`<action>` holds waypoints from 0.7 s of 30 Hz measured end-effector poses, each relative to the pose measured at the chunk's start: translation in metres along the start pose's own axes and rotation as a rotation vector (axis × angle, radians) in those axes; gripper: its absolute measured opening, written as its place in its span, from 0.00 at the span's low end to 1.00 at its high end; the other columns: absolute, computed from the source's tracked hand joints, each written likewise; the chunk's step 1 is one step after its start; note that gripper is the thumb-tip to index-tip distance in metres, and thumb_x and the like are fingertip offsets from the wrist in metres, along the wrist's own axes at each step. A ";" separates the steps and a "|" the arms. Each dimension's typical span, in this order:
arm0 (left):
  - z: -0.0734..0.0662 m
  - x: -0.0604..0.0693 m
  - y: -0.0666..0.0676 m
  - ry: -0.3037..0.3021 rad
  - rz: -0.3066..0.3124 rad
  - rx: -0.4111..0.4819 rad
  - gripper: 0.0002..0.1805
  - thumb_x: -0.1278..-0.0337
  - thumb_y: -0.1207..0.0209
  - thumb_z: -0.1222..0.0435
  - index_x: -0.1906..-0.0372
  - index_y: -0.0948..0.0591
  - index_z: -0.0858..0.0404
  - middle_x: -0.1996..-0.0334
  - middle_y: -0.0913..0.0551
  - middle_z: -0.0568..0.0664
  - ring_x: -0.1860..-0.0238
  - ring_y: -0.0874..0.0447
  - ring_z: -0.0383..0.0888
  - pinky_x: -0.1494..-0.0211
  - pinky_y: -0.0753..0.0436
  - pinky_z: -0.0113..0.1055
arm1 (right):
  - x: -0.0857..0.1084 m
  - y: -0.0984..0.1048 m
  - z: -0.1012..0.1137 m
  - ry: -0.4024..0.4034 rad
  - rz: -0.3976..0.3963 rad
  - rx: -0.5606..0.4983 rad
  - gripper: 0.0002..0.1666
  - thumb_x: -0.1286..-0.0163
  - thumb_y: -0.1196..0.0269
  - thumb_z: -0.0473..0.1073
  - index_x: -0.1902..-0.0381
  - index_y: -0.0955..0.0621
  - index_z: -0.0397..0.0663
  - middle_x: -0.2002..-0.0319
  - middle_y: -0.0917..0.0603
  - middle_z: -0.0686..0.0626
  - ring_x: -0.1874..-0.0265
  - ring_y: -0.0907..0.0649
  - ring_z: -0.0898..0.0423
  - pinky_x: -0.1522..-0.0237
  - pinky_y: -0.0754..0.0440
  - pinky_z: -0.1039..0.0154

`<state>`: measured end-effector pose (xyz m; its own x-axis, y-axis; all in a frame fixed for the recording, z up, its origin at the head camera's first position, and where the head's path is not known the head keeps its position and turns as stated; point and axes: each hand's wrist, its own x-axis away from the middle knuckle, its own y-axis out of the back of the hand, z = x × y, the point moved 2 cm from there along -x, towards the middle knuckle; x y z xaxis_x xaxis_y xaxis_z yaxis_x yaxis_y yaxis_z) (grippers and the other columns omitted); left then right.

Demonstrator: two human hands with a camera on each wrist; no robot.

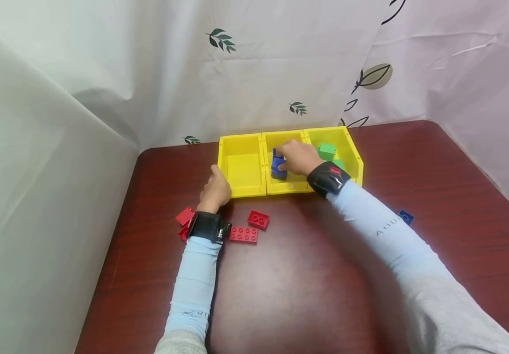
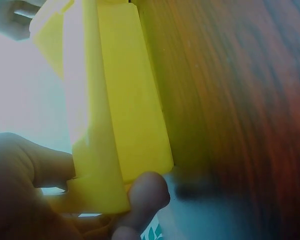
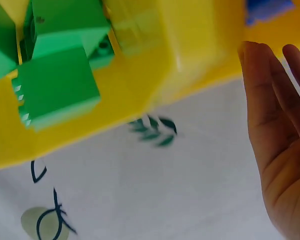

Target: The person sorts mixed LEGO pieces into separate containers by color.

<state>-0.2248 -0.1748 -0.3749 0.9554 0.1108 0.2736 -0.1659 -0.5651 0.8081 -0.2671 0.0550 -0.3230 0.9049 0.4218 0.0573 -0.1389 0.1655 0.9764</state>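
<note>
Three yellow bins stand joined in a row. My left hand (image 1: 216,189) grips the front left corner of the left yellow bin (image 1: 242,189); in the left wrist view, thumb and fingers lie on either side of its wall. My right hand (image 1: 299,156) is over the middle bin (image 1: 276,187), fingers fairly straight in the right wrist view. Blue bricks (image 1: 278,171) lie in that bin, close by the right thumb. Whether the hand touches them is hidden. Green bricks (image 3: 60,87) sit in the right bin (image 1: 355,152).
On the brown table (image 1: 276,295), red bricks (image 1: 243,235) lie in front of the left bin, and more red bricks (image 1: 185,216) are beside the left wrist. A blue brick (image 1: 406,217) lies past the right forearm. A white patterned curtain (image 1: 254,73) hangs behind the bins.
</note>
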 end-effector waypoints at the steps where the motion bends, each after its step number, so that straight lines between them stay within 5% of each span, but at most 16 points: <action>1: 0.000 0.000 0.000 -0.002 0.000 0.001 0.30 0.32 0.50 0.68 0.32 0.51 0.60 0.56 0.29 0.60 0.57 0.26 0.58 0.47 0.25 0.50 | 0.006 0.004 -0.002 -0.001 -0.022 -0.024 0.18 0.37 0.30 0.46 0.52 0.18 0.45 0.53 0.15 0.45 0.54 0.18 0.47 0.51 0.19 0.50; 11: -0.005 -0.003 0.000 -0.016 -0.010 -0.028 0.30 0.31 0.52 0.66 0.32 0.52 0.60 0.55 0.29 0.61 0.56 0.26 0.59 0.47 0.25 0.51 | 0.100 0.025 -0.059 -0.114 -0.179 -0.058 0.23 0.36 0.32 0.50 0.48 0.17 0.43 0.53 0.14 0.40 0.56 0.17 0.43 0.57 0.19 0.44; 15: -0.004 -0.002 0.000 -0.001 0.003 -0.037 0.30 0.31 0.52 0.66 0.32 0.52 0.60 0.54 0.29 0.61 0.56 0.26 0.59 0.46 0.25 0.51 | 0.141 0.015 -0.090 -0.149 -0.177 -0.035 0.22 0.38 0.31 0.50 0.51 0.17 0.43 0.56 0.14 0.40 0.61 0.17 0.43 0.65 0.19 0.43; 21: -0.002 0.000 -0.001 0.019 0.011 -0.007 0.31 0.32 0.49 0.67 0.32 0.52 0.60 0.55 0.30 0.61 0.56 0.27 0.58 0.46 0.25 0.51 | 0.193 -0.008 -0.122 -0.226 -0.050 -0.020 0.31 0.39 0.30 0.50 0.45 0.21 0.34 0.51 0.19 0.31 0.54 0.19 0.35 0.59 0.19 0.37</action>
<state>-0.2249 -0.1729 -0.3748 0.9487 0.1200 0.2926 -0.1784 -0.5607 0.8085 -0.1406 0.2436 -0.3455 0.9777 0.2025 0.0565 -0.0978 0.2002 0.9749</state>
